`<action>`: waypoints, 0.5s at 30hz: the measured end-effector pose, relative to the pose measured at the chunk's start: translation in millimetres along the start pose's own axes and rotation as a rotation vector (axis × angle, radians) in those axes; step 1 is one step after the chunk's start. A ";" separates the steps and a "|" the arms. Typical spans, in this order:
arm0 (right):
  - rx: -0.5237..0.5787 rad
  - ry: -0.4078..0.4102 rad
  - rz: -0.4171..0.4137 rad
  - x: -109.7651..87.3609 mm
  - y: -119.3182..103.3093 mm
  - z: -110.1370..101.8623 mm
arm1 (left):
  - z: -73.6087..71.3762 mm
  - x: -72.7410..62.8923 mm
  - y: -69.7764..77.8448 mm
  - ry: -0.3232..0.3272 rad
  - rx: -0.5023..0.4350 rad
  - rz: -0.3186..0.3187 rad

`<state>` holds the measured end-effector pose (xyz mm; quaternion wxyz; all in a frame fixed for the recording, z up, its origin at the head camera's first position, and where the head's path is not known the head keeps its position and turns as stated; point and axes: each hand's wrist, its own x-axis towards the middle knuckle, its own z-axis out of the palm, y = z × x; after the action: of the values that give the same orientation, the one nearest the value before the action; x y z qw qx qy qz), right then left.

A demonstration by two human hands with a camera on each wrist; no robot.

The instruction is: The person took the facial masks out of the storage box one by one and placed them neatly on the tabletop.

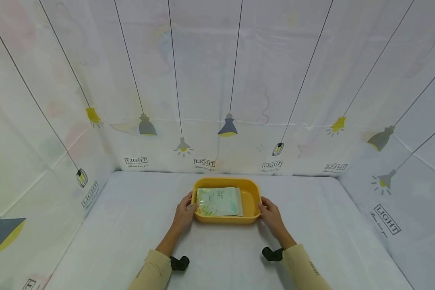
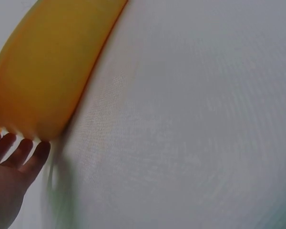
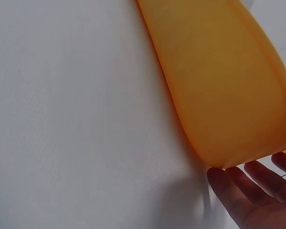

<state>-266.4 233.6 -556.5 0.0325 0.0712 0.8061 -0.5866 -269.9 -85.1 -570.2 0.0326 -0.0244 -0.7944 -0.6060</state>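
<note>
A yellow plastic tray with rounded corners is at the middle of the table's far half. Inside it, toward the left, lies a pale green and white packet with leaf and flower print. My left hand grips the tray's left end, the thumb over the rim and the fingers along the outer wall. At the right end, my right hand holds the tray in the same manner. Both wrist views show fingertips against the outer wall of the tray; the packet is hidden there.
A white cloth covers the table. Behind it and at both sides stand white fabric walls printed with hanging lamps. Each wrist carries a small black device below the sleeve cuff.
</note>
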 end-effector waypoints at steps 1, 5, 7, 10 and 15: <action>0.007 -0.002 -0.006 0.1 -0.3 1.8 | -1.7 -0.5 -0.4 0.003 0.002 0.005; 0.026 -0.017 -0.018 -0.7 -3.1 9.5 | -9.4 -2.7 -0.1 0.015 0.013 0.009; 0.029 -0.024 -0.019 -1.5 -4.3 13.2 | -13.5 -4.0 0.5 0.022 0.012 0.002; 0.033 -0.032 -0.029 -2.8 -4.7 19.2 | -19.8 -5.7 -0.6 0.032 0.012 -0.018; 0.034 -0.033 -0.040 -5.7 -8.3 32.7 | -32.8 -6.1 -7.6 0.036 0.007 -0.039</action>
<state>-263.0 199.6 -558.0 0.0327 0.0459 0.7966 -0.6019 -263.6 -118.7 -569.3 0.0351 0.0019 -0.7962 -0.6039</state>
